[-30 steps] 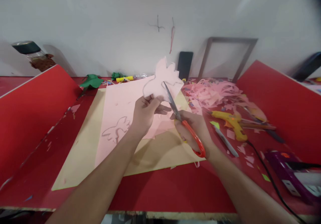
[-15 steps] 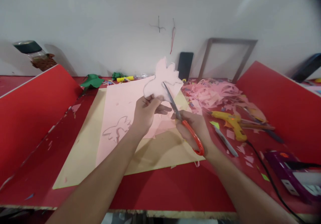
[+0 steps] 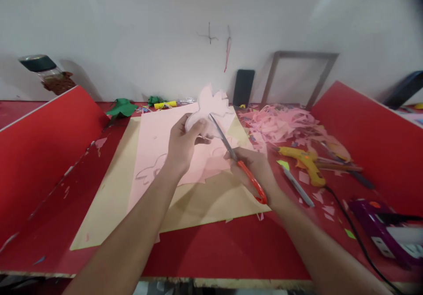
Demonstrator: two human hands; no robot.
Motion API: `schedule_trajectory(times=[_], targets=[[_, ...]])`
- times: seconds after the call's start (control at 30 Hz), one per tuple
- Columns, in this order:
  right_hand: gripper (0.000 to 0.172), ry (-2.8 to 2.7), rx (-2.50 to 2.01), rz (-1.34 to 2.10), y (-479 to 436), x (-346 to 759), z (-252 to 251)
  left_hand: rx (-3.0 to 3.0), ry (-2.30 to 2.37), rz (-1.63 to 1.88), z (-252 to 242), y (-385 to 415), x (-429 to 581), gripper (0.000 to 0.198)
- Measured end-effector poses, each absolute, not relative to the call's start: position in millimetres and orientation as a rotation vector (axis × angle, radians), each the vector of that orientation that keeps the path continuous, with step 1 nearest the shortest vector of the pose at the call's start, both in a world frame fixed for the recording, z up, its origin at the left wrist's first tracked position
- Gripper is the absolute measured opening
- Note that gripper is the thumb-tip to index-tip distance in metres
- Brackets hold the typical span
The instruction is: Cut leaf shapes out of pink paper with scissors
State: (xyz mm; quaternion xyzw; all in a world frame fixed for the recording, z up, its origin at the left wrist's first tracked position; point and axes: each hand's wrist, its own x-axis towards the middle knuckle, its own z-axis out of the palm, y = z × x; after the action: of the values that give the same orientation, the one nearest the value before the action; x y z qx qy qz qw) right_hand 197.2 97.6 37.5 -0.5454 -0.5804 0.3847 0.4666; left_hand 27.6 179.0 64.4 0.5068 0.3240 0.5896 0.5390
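My left hand [image 3: 182, 144] is closed on a pink paper cut-out [image 3: 211, 105] and holds it up above the table. My right hand [image 3: 257, 171] grips red-handled scissors [image 3: 238, 162], whose blades reach into the cut-out's lower edge. Under both hands a large pink sheet [image 3: 158, 154] with a pencilled shape lies on a tan cardboard sheet [image 3: 112, 198].
Red table [image 3: 214, 246] with raised red boards left [image 3: 39, 145] and right [image 3: 366, 132]. Pink paper scraps [image 3: 280, 123], a yellow glue gun [image 3: 304, 160] with a black cable, a grey pen [image 3: 297, 187] and a purple box [image 3: 386, 233] lie at the right. A jar [image 3: 46, 72], green paper [image 3: 122, 106], a phone [image 3: 243, 87] and a frame [image 3: 297, 76] stand along the wall.
My left hand has turned the cut-out and lowered it a little, its fingers now wrapped more around the paper. The scissors stay in the paper's edge, shifted slightly left.
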Motion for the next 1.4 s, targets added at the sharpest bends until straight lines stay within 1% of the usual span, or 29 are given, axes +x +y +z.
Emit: schedule_trajectory(times=[0.17,0.27,0.37,0.57,0.77,0.93,1.03,1.17,1.23,1.3,1.4], targets=[[0.018,-1.435,-1.327,0.829,97,194,36,1.251,0.825,1.294,71,176,26,0.029],[0.015,-1.400,-1.347,0.854,99,193,35,1.269,0.844,1.279,69,173,31,0.026],[0.017,-1.350,-1.358,0.935,100,192,35,1.253,0.878,1.283,67,171,33,0.027],[0.018,-1.322,-1.325,0.948,98,191,35,1.235,0.914,1.298,68,170,31,0.030],[0.014,-1.400,-1.298,0.845,99,197,31,1.245,0.898,1.311,65,171,31,0.024],[0.017,-1.462,-1.299,0.786,99,199,31,1.260,0.894,1.321,65,171,30,0.022],[0.019,-1.434,-1.319,0.793,99,197,33,1.276,0.899,1.327,66,172,29,0.021],[0.016,-1.426,-1.313,0.834,100,196,37,1.234,0.819,1.354,61,176,29,0.023],[0.016,-1.458,-1.305,0.908,101,198,38,1.171,0.790,1.386,58,179,28,0.026],[0.022,-1.497,-1.285,0.994,101,200,38,1.106,0.807,1.410,55,182,28,0.030],[0.042,-1.540,-1.197,1.079,98,200,39,1.073,0.846,1.400,53,183,28,0.033]])
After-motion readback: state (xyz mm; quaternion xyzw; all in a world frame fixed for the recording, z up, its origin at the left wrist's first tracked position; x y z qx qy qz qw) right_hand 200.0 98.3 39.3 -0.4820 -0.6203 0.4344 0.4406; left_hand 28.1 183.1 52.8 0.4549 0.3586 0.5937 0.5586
